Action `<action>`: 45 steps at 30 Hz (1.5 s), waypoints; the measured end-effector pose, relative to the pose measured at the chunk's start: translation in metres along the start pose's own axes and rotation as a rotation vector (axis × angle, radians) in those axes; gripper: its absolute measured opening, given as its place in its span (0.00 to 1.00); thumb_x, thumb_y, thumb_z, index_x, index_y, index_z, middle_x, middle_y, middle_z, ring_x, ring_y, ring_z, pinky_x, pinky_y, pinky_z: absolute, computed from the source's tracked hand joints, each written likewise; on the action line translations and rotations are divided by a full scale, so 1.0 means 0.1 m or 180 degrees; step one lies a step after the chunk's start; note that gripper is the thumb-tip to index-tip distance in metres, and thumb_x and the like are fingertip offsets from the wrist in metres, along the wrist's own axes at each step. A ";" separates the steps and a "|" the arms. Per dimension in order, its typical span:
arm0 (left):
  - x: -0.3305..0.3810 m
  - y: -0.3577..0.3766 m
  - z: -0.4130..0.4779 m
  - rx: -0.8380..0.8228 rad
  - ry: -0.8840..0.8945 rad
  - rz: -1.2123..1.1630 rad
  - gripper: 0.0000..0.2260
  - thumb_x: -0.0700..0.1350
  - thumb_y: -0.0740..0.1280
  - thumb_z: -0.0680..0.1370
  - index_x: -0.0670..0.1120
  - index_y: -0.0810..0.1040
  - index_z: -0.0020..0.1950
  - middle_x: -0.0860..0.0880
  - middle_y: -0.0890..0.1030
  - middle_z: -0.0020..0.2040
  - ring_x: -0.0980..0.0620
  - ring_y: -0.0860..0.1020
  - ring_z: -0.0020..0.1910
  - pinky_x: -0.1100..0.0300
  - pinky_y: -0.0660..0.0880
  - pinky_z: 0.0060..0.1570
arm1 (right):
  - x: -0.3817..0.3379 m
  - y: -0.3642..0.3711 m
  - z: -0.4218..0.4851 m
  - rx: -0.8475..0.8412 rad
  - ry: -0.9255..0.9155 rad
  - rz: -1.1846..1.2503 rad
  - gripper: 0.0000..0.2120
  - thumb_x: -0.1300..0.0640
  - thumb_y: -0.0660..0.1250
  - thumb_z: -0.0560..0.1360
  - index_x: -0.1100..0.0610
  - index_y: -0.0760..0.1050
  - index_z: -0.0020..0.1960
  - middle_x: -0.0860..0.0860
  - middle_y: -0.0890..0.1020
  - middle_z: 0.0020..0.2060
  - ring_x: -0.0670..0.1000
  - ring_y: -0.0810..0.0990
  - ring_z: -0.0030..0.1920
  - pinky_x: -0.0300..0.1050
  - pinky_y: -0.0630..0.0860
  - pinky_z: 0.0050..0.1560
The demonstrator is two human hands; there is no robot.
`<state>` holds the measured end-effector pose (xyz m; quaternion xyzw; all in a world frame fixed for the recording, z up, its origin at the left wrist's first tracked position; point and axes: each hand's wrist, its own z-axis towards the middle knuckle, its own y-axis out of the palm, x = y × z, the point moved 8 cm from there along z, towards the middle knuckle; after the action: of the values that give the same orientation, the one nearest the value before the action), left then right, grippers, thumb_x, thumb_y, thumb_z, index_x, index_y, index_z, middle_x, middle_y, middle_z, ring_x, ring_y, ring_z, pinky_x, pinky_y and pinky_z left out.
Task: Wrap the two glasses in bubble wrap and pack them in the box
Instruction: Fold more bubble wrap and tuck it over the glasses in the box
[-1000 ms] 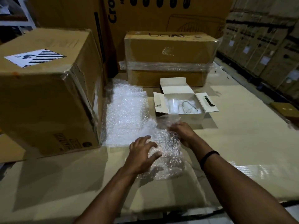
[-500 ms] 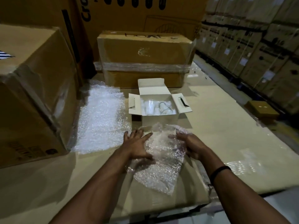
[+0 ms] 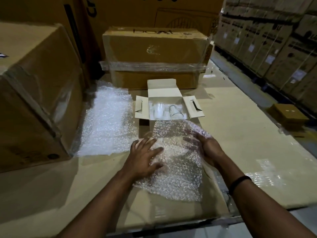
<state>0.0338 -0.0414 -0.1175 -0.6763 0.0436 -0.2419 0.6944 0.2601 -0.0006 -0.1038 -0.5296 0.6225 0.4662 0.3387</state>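
A small white box [image 3: 162, 89] stands open on the cardboard surface, its flaps spread out. Two clear glasses lie inside it, one on the left [image 3: 158, 109] and one on the right [image 3: 175, 111]. In front of the box lies a loose sheet of bubble wrap [image 3: 178, 167]. My left hand [image 3: 143, 158] presses flat on the sheet's left side with spread fingers. My right hand [image 3: 206, 149] holds the sheet's right edge; its fingers are under the raised far corner and show through the wrap.
A second, larger bubble wrap sheet [image 3: 106, 122] lies to the left. A big carton [image 3: 34, 93] stands at the left and a taped carton [image 3: 154, 57] behind the white box. Stacked cartons [image 3: 274, 40] line the right. A small brown box [image 3: 288, 115] sits lower right.
The bubble wrap sheet has been spread out flatter in front of the box. My left hand opened and slid left across it, and my right hand moved to its right edge.
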 end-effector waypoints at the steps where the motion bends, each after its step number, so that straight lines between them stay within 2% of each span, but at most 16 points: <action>1: -0.08 0.05 0.00 -0.0244 -0.0082 0.0223 0.36 0.75 0.42 0.72 0.61 0.62 0.75 0.51 0.52 0.80 0.48 0.46 0.78 0.40 0.41 0.73 | -0.02 0.01 0.02 -0.0071 -0.0059 0.0007 0.14 0.61 0.53 0.83 0.64 0.73 0.63 0.57 0.81 0.58 0.57 0.81 0.57 0.57 0.77 0.59; 4: -0.27 0.02 0.09 -0.0385 -0.0435 0.0714 0.28 0.67 0.54 0.77 0.60 0.61 0.75 0.50 0.53 0.80 0.46 0.48 0.78 0.40 0.44 0.74 | -0.15 0.14 -0.02 -0.0440 -0.0341 -0.0313 0.16 0.58 0.56 0.82 0.57 0.74 0.66 0.51 0.80 0.62 0.53 0.79 0.62 0.54 0.75 0.64; 7: -0.31 -0.21 0.21 0.0108 -0.0650 0.0903 0.24 0.56 0.65 0.78 0.59 0.66 0.73 0.49 0.63 0.76 0.44 0.59 0.75 0.44 0.55 0.71 | -0.26 0.27 -0.08 -0.0824 -0.0743 -0.0942 0.15 0.51 0.60 0.80 0.41 0.76 0.64 0.44 0.77 0.65 0.48 0.76 0.66 0.49 0.72 0.65; 10: -0.36 -0.36 0.17 0.0562 -0.0923 0.0723 0.18 0.51 0.70 0.75 0.55 0.77 0.64 0.47 0.75 0.65 0.44 0.71 0.63 0.49 0.64 0.60 | -0.28 0.39 -0.19 -0.1001 -0.1377 -0.1982 0.18 0.47 0.60 0.80 0.41 0.70 0.69 0.40 0.72 0.69 0.43 0.70 0.69 0.47 0.67 0.71; 12: -0.40 -0.37 0.11 0.0724 -0.0985 0.0687 0.11 0.54 0.69 0.76 0.54 0.82 0.56 0.48 0.78 0.57 0.45 0.73 0.57 0.51 0.64 0.55 | -0.16 0.49 -0.30 -0.1250 -0.1712 -0.2810 0.21 0.54 0.60 0.80 0.40 0.65 0.72 0.33 0.68 0.69 0.36 0.67 0.70 0.37 0.63 0.71; 14: -0.44 -0.31 0.07 0.0721 -0.1034 0.0578 0.14 0.61 0.65 0.77 0.54 0.84 0.50 0.50 0.78 0.52 0.47 0.72 0.54 0.51 0.64 0.52 | 0.03 0.59 -0.42 -0.1543 -0.1878 -0.3608 0.32 0.62 0.65 0.77 0.36 0.60 0.72 0.31 0.62 0.71 0.36 0.63 0.71 0.34 0.61 0.70; 17: -0.44 -0.22 0.08 0.0506 -0.1157 0.0013 0.24 0.64 0.55 0.79 0.51 0.85 0.47 0.49 0.80 0.50 0.48 0.72 0.54 0.50 0.62 0.54 | 0.28 0.67 -0.52 -0.1793 -0.2062 -0.4738 0.31 0.52 0.64 0.78 0.38 0.53 0.74 0.37 0.55 0.74 0.41 0.57 0.74 0.43 0.61 0.72; 22: -0.43 -0.20 0.14 0.0026 -0.1776 -0.1134 0.32 0.63 0.42 0.81 0.47 0.82 0.48 0.46 0.81 0.46 0.44 0.75 0.57 0.49 0.57 0.59 | 0.54 0.68 -0.55 -0.2112 -0.2449 -0.4968 0.28 0.38 0.53 0.79 0.46 0.55 0.76 0.45 0.57 0.76 0.49 0.56 0.76 0.52 0.58 0.74; 24: -0.43 -0.12 0.18 -0.0094 -0.1831 -0.1721 0.31 0.65 0.44 0.81 0.48 0.81 0.55 0.46 0.82 0.53 0.43 0.74 0.62 0.46 0.54 0.65 | 0.65 0.68 -0.53 -0.2208 -0.2436 -0.5172 0.29 0.47 0.59 0.79 0.45 0.52 0.77 0.45 0.54 0.76 0.48 0.52 0.77 0.52 0.54 0.75; 26: -0.43 -0.12 0.23 -0.0020 -0.1671 -0.1950 0.23 0.65 0.55 0.80 0.51 0.80 0.59 0.47 0.80 0.61 0.43 0.72 0.66 0.44 0.53 0.67 | 0.74 0.69 -0.54 -0.2382 -0.2213 -0.5316 0.38 0.54 0.63 0.72 0.43 0.48 0.76 0.44 0.50 0.76 0.47 0.46 0.77 0.50 0.47 0.76; 29: -0.48 -0.24 0.24 0.0384 -0.1597 -0.1615 0.08 0.54 0.68 0.77 0.52 0.83 0.50 0.50 0.84 0.53 0.46 0.76 0.58 0.52 0.57 0.54 | 0.77 0.71 -0.55 -0.2426 -0.2073 -0.5375 0.39 0.52 0.60 0.69 0.43 0.46 0.75 0.45 0.48 0.76 0.48 0.42 0.77 0.51 0.43 0.76; 35: -0.55 -0.27 0.08 0.0608 -0.1596 -0.1053 0.05 0.50 0.65 0.80 0.54 0.79 0.46 0.52 0.84 0.47 0.47 0.78 0.52 0.54 0.57 0.50 | 0.73 0.72 -0.54 -0.2402 -0.1971 -0.5533 0.39 0.31 0.51 0.70 0.43 0.45 0.77 0.47 0.49 0.77 0.46 0.43 0.76 0.49 0.40 0.76; 38: -0.63 -0.26 0.03 0.0762 -0.1838 -0.1313 0.06 0.49 0.63 0.81 0.52 0.80 0.51 0.49 0.84 0.47 0.45 0.78 0.53 0.54 0.59 0.52 | 0.57 0.69 -0.49 -0.2027 -0.1649 -0.4390 0.38 0.26 0.43 0.74 0.47 0.65 0.74 0.45 0.62 0.75 0.42 0.59 0.74 0.49 0.56 0.76; 40: -0.67 -0.23 0.01 0.0756 -0.2000 -0.1439 0.06 0.50 0.63 0.81 0.52 0.79 0.52 0.48 0.84 0.50 0.45 0.77 0.55 0.54 0.59 0.52 | 0.56 0.64 -0.49 -0.1896 -0.1014 -0.2918 0.39 0.24 0.48 0.72 0.50 0.75 0.67 0.46 0.70 0.71 0.44 0.70 0.69 0.52 0.67 0.71; 42: -0.70 -0.21 0.00 0.0705 -0.2072 -0.1511 0.05 0.50 0.64 0.80 0.53 0.79 0.51 0.48 0.84 0.51 0.45 0.78 0.55 0.54 0.62 0.54 | 0.65 0.62 -0.52 -0.1937 -0.0545 -0.2049 0.34 0.26 0.59 0.70 0.50 0.78 0.63 0.48 0.74 0.68 0.49 0.75 0.67 0.55 0.70 0.69; 45: -0.78 -0.14 -0.03 0.0675 -0.2180 -0.2094 0.02 0.53 0.67 0.75 0.57 0.79 0.44 0.51 0.84 0.44 0.45 0.81 0.45 0.46 0.74 0.57 | 0.77 0.59 -0.56 -0.1867 -0.0222 -0.1740 0.35 0.27 0.65 0.67 0.52 0.76 0.63 0.53 0.74 0.68 0.51 0.75 0.67 0.52 0.69 0.69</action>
<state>-0.0402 -0.0130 -0.1250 -0.6205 -0.4284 -0.2152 0.6206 0.1907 -0.0792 -0.1428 -0.7337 0.2873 0.5344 0.3057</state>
